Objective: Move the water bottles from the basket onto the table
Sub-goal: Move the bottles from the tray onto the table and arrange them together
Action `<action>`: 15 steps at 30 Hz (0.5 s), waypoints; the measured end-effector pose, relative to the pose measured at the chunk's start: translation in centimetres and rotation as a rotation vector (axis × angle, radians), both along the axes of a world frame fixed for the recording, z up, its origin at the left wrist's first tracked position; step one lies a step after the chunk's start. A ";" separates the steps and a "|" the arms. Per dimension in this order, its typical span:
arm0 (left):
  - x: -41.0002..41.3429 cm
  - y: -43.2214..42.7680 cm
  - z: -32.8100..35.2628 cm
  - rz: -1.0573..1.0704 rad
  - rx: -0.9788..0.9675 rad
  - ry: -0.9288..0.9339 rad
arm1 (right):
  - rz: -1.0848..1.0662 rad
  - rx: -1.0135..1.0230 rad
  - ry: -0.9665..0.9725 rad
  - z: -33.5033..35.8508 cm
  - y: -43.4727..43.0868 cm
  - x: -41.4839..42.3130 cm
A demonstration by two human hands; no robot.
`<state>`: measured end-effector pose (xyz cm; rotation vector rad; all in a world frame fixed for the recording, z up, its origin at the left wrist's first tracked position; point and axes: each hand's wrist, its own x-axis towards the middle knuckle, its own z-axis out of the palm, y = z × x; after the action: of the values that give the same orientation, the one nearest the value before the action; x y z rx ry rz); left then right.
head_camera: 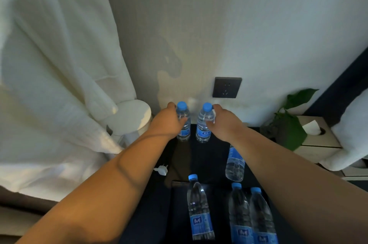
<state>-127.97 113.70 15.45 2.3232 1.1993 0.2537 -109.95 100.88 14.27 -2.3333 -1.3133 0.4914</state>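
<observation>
Two clear water bottles with blue caps stand upright at the back of the dark table [211, 156], close to the wall. My left hand [167, 122] grips the left bottle [184, 122] around its upper body. My right hand [225, 122] grips the right bottle [203, 126] the same way. A further bottle [235, 164] lies on its side under my right forearm. Three more bottles, one at the left [199, 210] and two at the right [240, 216] [262, 219], stand in the dark basket [179, 186] at the bottom of the view.
A white robe [55, 76] hangs at the left beside a round white lamp [131, 118]. A white plug [161, 170] lies at the table's left edge. A dark wall socket [227, 87] sits above the bottles. A green plant [288, 124] and tissue box [316, 134] stand right.
</observation>
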 end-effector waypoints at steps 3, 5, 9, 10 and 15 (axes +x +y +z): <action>-0.7 -1.0 -0.4 0.034 0.020 0.035 | -0.022 -0.073 0.003 -0.9 -1.2 0.0; -1.1 -1.8 -0.7 0.032 0.029 0.073 | -0.026 -0.147 -0.023 -1.7 -2.1 0.2; -1.6 -3.4 -1.9 -0.041 -0.018 0.136 | -0.042 -0.287 -0.051 -3.3 -4.2 1.2; -1.6 -3.8 -2.4 -0.057 -0.036 0.167 | -0.057 -0.310 -0.050 -3.7 -4.7 1.4; -1.6 -6.0 -6.5 -0.123 -0.006 0.318 | -0.178 -0.433 -0.097 -5.8 -6.9 3.1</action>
<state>-129.60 107.65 8.95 2.4851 1.1898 -0.1689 -106.82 93.94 8.51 -2.8289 -1.1097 0.6668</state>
